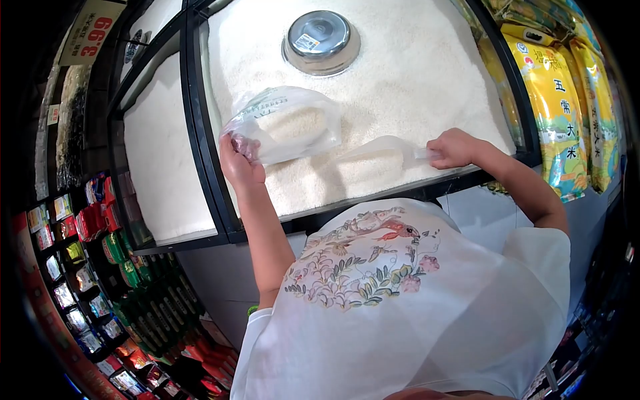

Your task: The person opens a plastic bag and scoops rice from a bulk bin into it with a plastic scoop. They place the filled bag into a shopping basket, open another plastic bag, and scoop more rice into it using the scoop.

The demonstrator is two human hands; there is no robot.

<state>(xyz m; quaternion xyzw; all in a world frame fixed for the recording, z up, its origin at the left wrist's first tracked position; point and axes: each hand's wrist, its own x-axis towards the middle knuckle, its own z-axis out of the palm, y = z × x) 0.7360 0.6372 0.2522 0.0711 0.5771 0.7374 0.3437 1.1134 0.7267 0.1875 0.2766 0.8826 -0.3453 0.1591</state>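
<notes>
My left hand point(241, 163) is closed around the gathered side of a clear plastic bag point(283, 110) with faint green print. The bag's mouth is spread, and rice shows through it. To the right, my right hand point(455, 148) grips the handle of a translucent plastic scoop point(383, 147), which is low over the white rice point(413, 73) in a black-framed bin. The scoop's tip is apart from the bag, pointing left towards it. Whether the scoop holds rice I cannot tell, as its walls blend with the grains.
An upturned metal bowl point(321, 43) with a label rests on the rice at the back. The bin's black frame point(200, 127) separates a second rice compartment point(160, 153) on the left. Yellow rice bags point(550, 113) stand at right, a price sign point(92, 30) and packaged goods point(147, 287) at left.
</notes>
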